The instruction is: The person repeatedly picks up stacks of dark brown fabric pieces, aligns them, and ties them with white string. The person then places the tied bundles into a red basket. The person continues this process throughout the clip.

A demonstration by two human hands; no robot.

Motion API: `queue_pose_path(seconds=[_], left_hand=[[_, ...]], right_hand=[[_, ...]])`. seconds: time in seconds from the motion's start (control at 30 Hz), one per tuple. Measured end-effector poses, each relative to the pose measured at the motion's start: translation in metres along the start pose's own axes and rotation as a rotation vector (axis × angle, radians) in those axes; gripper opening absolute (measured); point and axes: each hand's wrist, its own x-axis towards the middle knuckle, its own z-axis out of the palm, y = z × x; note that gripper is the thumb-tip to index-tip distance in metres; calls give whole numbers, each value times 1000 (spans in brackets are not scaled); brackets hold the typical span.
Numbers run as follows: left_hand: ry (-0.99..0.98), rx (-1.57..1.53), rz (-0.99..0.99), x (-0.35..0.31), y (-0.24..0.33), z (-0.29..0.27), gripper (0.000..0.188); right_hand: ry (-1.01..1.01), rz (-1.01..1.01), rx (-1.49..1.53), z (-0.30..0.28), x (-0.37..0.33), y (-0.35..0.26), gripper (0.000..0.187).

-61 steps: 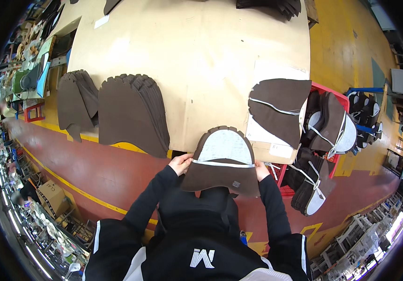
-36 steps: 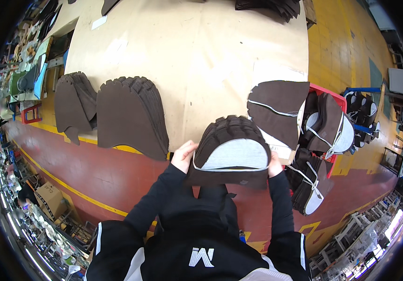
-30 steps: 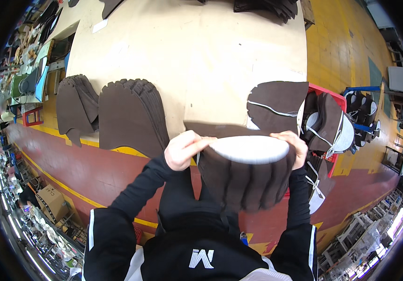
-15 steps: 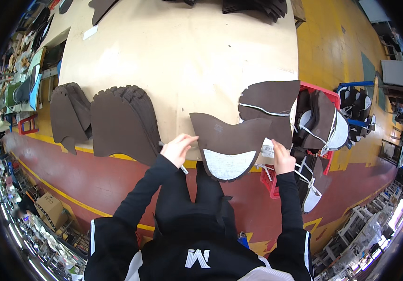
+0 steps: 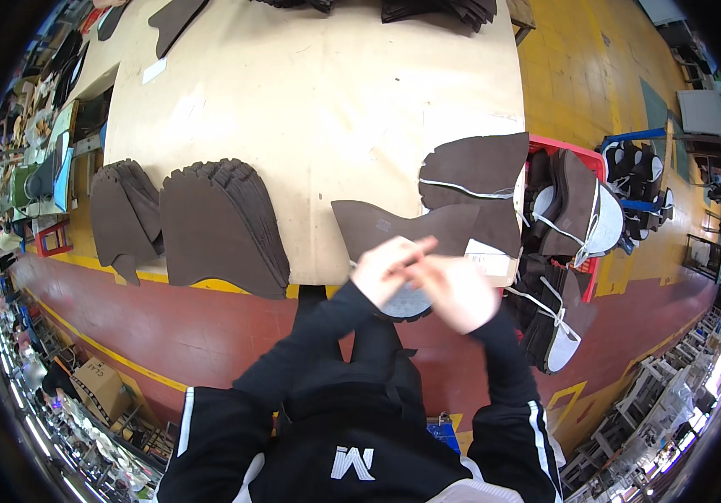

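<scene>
Grip unclear, left hand [image 5: 388, 272] and right hand [image 5: 459, 293] blurred over brown piece [image 5: 406, 225], cream tabletop [image 5: 335, 109], red-and-yellow floor [image 5: 159, 314]

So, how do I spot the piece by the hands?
Find the cream table, then its near edge, right of centre. There the brown piece overhangs, partly behind the left hand and right hand. Unlike the brown stacks leftward, its notched end points off the table.
</scene>
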Motion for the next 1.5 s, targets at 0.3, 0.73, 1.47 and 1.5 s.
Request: queue_pose_path(seconds=[0.3,0.73,1.47,1.5], left_hand=[[189,-78,-355,-31,19,-61,45],[116,-72,-290,-65,-74,-52,26],[82,-462,-260,-69,-112,-51,19],[135,-477,-258,-69,-114,-49,20]], right_hand=[[-168,242,209,73,6,7,43],[-124,-56,481,75,46,15,17],[295,-392,-184,131,40,29,34],[319,-467,-221,129,40,28,35]])
